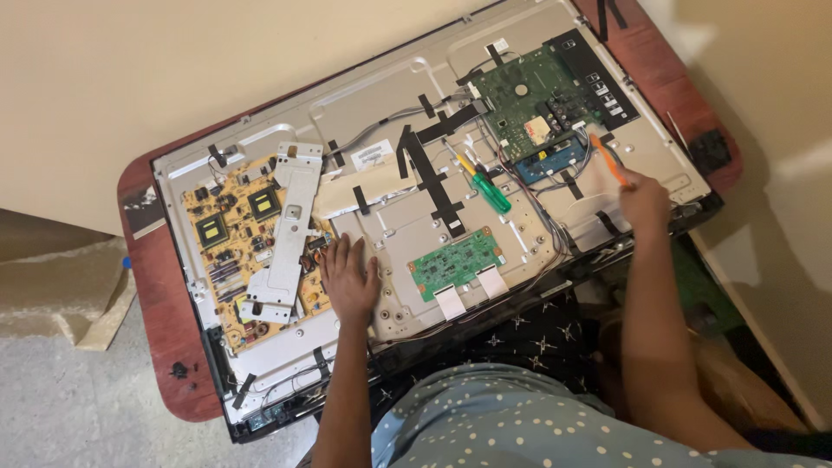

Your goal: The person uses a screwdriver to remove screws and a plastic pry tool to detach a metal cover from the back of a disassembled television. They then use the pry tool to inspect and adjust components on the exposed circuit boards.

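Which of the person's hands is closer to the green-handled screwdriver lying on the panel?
Left. The left hand rests flat below-left of the green-handled screwdriver; the right hand is farther right, holding an orange tool.

I see one screen: a flat television (pixel 520 87) lying face down across the reddish desk (pixel 165 321), filling most of the frame from lower left to upper right, its grey metal back plate bare and its display side hidden from me. On that plate, just left of the frame's centre, sits a small white rectangular label (pixel 373 154) with dark print (too small for me to make out). On the green circuit board (pixel 530 95) at upper right there is a pale, roughly square sticker (pixel 536 130) with a touch of red. I can find no packages or signs.
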